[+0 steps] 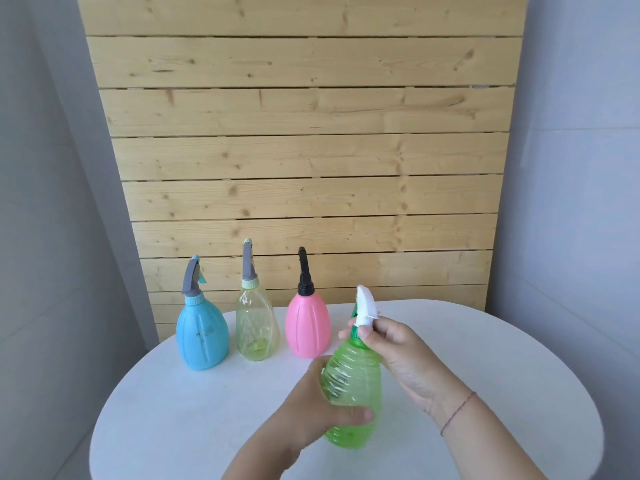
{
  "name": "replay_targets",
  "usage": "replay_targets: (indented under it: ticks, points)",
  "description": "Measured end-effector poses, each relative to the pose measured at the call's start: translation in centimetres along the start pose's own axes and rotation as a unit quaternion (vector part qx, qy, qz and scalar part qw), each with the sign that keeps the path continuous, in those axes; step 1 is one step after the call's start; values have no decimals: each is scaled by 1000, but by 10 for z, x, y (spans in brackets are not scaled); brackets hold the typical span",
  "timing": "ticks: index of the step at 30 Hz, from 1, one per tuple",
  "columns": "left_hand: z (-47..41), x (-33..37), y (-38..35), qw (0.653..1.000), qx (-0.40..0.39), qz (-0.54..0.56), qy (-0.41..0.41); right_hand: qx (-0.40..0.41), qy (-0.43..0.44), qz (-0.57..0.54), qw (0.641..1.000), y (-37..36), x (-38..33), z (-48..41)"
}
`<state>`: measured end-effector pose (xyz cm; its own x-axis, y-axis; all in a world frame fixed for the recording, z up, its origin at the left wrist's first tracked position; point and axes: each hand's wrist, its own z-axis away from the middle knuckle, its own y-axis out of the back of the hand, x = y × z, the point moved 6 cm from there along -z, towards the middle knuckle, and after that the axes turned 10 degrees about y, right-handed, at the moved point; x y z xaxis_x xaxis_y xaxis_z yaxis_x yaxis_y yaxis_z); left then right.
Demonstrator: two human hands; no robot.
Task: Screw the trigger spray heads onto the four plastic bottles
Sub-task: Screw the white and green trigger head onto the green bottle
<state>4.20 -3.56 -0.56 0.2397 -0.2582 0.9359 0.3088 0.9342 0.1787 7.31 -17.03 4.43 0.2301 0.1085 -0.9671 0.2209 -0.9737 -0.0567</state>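
A clear green ribbed bottle is held above the white table, tilted slightly. My left hand wraps its body from the left. My right hand pinches the green collar under the white trigger spray head that sits on the bottle's neck. Three bottles stand in a row at the back of the table, each with a spray head on top: a blue bottle with a grey head, a clear yellow bottle with a grey head, and a pink bottle with a black head.
The round white table stands in front of a wooden slat panel, with grey walls on both sides. The row of bottles stands near the table's far left edge.
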Motion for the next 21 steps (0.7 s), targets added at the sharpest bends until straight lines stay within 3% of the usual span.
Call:
replay_targets:
  ticks: [5, 13, 17, 21]
  points:
    - [-3, 0, -11, 987, 150, -35, -47, 137, 16, 71, 988, -1, 5, 1]
    - [-2, 4, -22, 953, 280, -92, -74, 196, 68, 151, 967, -1, 1, 4]
    - [-6, 5, -20, 966, 236, -76, -69, 171, 68, 126, 975, 3, -3, 1]
    - [-13, 6, -13, 994, 70, 36, -71, 97, 58, 22, 993, 4, -4, 0]
